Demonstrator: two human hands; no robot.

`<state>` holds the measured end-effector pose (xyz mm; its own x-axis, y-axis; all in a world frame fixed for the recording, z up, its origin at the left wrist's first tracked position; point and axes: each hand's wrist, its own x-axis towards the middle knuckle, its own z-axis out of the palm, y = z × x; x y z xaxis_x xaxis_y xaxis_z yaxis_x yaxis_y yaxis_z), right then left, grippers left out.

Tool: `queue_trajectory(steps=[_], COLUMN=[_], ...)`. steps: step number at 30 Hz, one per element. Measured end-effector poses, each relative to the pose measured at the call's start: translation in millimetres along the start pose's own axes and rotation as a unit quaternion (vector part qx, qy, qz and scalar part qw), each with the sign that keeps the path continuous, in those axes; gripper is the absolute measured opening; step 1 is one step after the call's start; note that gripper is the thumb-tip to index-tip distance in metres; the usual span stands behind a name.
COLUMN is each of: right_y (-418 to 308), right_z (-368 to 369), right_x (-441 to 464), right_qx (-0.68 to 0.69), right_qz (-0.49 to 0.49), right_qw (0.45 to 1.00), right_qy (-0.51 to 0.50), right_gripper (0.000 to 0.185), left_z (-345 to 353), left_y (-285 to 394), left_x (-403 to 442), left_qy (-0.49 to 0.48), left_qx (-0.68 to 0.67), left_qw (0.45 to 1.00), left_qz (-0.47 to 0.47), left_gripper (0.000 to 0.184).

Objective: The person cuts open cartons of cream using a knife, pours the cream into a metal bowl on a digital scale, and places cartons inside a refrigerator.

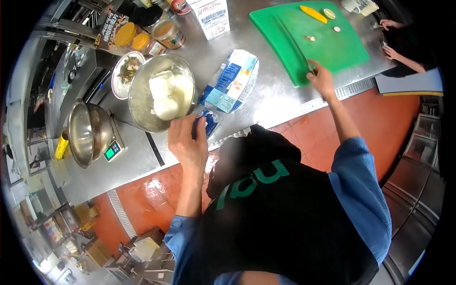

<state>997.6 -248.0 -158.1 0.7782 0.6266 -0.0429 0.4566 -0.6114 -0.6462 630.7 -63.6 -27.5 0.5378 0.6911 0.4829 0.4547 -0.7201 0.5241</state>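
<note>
My left hand is at the counter's front edge, just below a steel mixing bowl, its fingers closed round part of a small blue packet. White blocks and a pale creamy mass lie in that bowl. Right of it, a blue and white package lies crumpled on the counter. Over the near edge of a green cutting board, my right hand grips the handle of a long knife, whose blade lies along the board.
A bowl of food scraps, jars and an upright carton stand behind. Left are steel bowls on a scale. The board bears a yellow piece and cut lime. Another person's hands are at far right.
</note>
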Motion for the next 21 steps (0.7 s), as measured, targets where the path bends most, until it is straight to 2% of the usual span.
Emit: queue_trajectory(steps=[2, 4, 6, 8, 10, 12, 13, 17, 21], right_y=[-15.2, -91.5, -129.8, -161.9, -195.1, -221.4, -230.6, -246.3, -252.8], right_z=[8.5, -8.2, -6.7, 9.1, 14.1, 8.6, 6.1, 12.0, 12.8], right_x=[-46.1, -100.9, -140.1, -165.5, -184.6, -202.9, -207.4, -220.7, -228.2], right_qx=[0.107, 0.084, 0.163, 0.099, 0.063, 0.002, -0.023, -0.138, -0.216], right_qz=[-0.005, 0.082, 0.048, -0.166, -0.271, -0.258, -0.285, -0.267, -0.29], right_qw=[0.993, 0.993, 0.984, 0.981, 0.96, 0.961, 0.955, 0.949, 0.932], right_qy=[0.04, 0.013, -0.049, -0.021, -0.037, -0.097, -0.085, -0.097, -0.04], right_gripper=[0.053, 0.046, 0.039, 0.04, 0.048, 0.055, 0.059, 0.061, 0.056], left_z=[-3.0, -4.1, -2.9, -3.5, -5.1, -2.5, -1.5, -0.4, 3.5], left_y=[3.9, 4.5, 0.8, -1.2, -0.6, -2.0, -6.5, -8.2, -8.8], left_x=[4.2, 5.0, 0.4, -4.6, -7.2, -6.4, -6.8, -6.7, -8.0], left_qy=[-0.011, -0.015, -0.026, -0.056, -0.096, -0.089, -0.091, -0.099, -0.072], left_qx=[0.004, 0.01, 0.007, -0.001, -0.016, -0.018, -0.009, 0.01, 0.0], left_qw=[1.0, 0.999, 0.999, 0.998, 0.995, 0.995, 0.994, 0.994, 0.994], left_qz=[0.009, 0.028, 0.03, 0.029, 0.018, 0.044, 0.052, 0.038, 0.077], left_gripper=[0.015, 0.016, 0.016, 0.018, 0.019, 0.015, 0.015, 0.014, 0.015])
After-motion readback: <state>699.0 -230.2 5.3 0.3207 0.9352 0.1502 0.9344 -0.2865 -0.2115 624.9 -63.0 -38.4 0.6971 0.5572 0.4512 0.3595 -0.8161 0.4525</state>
